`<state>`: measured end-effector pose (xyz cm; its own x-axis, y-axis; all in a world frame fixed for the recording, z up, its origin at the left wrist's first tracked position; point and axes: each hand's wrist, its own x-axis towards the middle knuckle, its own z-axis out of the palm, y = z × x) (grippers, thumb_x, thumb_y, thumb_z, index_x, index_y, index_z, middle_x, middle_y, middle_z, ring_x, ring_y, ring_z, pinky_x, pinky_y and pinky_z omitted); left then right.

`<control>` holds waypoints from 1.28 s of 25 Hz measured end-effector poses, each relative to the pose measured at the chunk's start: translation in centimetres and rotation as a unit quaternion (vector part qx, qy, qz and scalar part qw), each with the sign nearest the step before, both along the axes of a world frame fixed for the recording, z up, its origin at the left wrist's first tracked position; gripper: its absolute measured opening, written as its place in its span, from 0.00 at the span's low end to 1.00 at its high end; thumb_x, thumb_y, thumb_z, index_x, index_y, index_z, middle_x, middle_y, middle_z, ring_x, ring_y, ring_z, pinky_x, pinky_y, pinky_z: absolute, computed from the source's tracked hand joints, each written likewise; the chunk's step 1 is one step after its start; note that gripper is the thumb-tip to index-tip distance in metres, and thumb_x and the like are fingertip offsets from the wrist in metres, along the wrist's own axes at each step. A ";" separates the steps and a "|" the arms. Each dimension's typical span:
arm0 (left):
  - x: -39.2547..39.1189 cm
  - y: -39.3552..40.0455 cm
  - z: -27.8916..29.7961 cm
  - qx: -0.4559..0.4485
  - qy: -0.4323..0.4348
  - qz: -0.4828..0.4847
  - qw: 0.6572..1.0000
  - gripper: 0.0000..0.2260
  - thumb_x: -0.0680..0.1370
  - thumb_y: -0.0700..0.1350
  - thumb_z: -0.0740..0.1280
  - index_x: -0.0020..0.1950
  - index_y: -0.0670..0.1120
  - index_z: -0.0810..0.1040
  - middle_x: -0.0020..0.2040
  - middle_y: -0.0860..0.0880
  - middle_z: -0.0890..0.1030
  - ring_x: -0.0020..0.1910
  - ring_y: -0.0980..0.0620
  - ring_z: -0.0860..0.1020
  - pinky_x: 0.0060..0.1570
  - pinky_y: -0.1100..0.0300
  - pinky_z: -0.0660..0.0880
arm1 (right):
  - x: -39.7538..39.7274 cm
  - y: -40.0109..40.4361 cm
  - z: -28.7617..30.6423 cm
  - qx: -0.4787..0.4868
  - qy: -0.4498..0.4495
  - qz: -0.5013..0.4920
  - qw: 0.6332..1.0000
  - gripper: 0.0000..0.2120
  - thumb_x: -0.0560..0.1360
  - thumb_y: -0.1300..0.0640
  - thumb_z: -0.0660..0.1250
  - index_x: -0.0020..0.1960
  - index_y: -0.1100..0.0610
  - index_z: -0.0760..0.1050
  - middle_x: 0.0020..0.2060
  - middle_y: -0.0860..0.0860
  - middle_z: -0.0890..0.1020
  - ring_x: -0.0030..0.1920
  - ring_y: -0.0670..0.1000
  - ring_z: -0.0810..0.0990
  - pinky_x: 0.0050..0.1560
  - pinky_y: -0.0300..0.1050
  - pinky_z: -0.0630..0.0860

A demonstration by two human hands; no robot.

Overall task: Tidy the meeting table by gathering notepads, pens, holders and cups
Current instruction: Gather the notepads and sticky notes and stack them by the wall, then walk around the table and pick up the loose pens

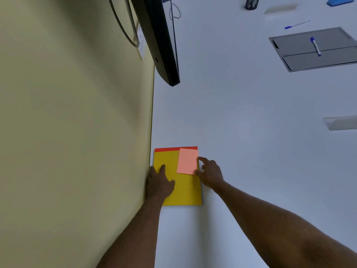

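Two bare forearms reach up from the bottom of the frame to a yellow notepad (183, 188) lying at lower centre of the white bench (251, 122), its left edge against the pale green wall (67, 113). A person's left hand (159, 183) rests flat on the pad's left side, fingers relaxed and gripping nothing. His or her right hand (209, 174) pinches the right edge of a pink notepad (187, 161) that sits on the yellow one's upper right corner, just below its red binding strip.

Gathering looks barely begun. Well apart at upper right, a blue-capped pen (315, 46) lies on a grey tray (301, 55), and a second pen (296, 24) lies on the bench just above it. A dark pen holder (251, 2) stands at the top edge, with a blue object (339, 1) in the corner and clear plastic holders (340, 122) at mid right. No cups can be seen. A black monitor's edge (160, 41) crosses the upper centre.
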<state>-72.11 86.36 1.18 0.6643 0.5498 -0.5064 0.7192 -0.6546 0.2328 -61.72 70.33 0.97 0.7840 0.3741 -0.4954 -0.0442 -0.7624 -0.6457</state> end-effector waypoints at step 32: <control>5.7 -11.1 4.4 0.087 -0.154 -0.214 0.961 0.28 0.82 0.58 0.54 0.78 0.45 0.57 0.80 0.45 0.50 0.79 0.45 0.48 0.76 0.48 0.50 | -0.1 -9.0 5.2 -0.039 -0.202 0.000 0.979 0.34 0.77 0.39 0.59 0.77 0.51 0.53 0.76 0.53 0.58 0.75 0.55 0.59 0.70 0.54 0.66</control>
<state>-66.38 75.21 5.62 0.9520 0.2511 -0.1751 0.2899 -0.9233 0.2520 -61.82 61.32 6.16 0.9218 0.3477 -0.1716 0.2029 -0.8096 -0.5507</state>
